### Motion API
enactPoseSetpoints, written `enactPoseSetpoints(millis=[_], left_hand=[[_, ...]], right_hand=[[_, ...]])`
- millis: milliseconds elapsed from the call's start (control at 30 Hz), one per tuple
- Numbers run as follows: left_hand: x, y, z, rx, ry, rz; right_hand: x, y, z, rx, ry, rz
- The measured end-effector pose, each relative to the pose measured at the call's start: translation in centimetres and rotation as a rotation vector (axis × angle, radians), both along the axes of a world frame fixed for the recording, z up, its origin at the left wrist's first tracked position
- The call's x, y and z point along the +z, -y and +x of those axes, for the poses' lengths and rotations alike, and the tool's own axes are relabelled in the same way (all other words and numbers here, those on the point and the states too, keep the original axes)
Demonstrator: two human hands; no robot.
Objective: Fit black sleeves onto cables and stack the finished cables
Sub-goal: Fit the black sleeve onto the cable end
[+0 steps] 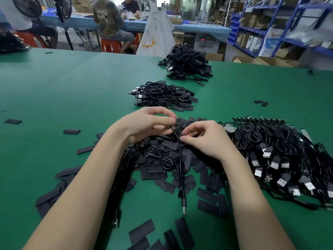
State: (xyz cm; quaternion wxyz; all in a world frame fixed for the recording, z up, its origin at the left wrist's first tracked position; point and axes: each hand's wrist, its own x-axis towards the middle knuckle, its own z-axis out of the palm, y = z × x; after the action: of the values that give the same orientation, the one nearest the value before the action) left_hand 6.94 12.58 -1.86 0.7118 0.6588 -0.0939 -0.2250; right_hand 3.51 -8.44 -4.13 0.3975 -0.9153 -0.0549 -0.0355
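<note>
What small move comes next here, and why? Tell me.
Probably slide a black sleeve over the cable end: the left hand pinches that end above the sleeve pile, while the right hand fingers a sleeve beside it, seemingly not yet fitted.

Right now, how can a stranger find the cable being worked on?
On the green table, find the heap of loose black sleeves between the forearms. The cable runs from the fingertips toward the viewer; its USB plug lies alone on bare green.

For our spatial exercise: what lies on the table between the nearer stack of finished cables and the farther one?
Head view: bare green table separates the nearer stack from the farther stack.
</note>
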Motion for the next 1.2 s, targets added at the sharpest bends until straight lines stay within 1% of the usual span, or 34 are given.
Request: enactPoseSetpoints(millis=[100,233,300,367,567,633,733,833,967,1200], left_hand=[[-0.1,-0.3,0.0,-0.017,0.012,-0.007],[-0.1,0.0,-0.2,-0.020,0.020,0.010],[-0.1,0.2,-0.3,-0.005,0.010,-0.008],[-0.2,0.6,-0.4,0.004,0.007,-0.022],[-0.7,2.1,-0.7,0.083,0.015,0.016],[-0.9,2.5,-0.7,0.095,0.021,0.023],[-1.1,2.6,-0.7,0.097,0.046,0.033],[-1.0,2.6,-0.6,0.085,0.061,0.041],[-1.1,2.6,-0.6,0.069,0.045,0.002],[-1.1,2.5,-0.4,0.095,0.032,0.002]], right_hand=[[-0.5,-0.5,-0.1,-0.045,-0.003,-0.154],[-0.6,-0.6,0.1,-0.110,0.117,-0.229],[-0.7,-0.3,0.4,-0.132,0.159,-0.164],[-0.8,-0.1,0.6,-0.155,0.167,-0.035],[-0.4,0.1,0.2,-0.055,-0.012,0.488],[-0.3,0.1,0.1,-0.021,-0.059,0.570],[-0.2,0.0,-0.1,0.044,-0.067,0.551],[-0.3,0.0,-0.1,0.044,0.017,0.457],[-0.6,-0.1,0.0,0.017,0.065,0.499],[-1.2,0.0,0.2,-0.015,0.065,0.525]])
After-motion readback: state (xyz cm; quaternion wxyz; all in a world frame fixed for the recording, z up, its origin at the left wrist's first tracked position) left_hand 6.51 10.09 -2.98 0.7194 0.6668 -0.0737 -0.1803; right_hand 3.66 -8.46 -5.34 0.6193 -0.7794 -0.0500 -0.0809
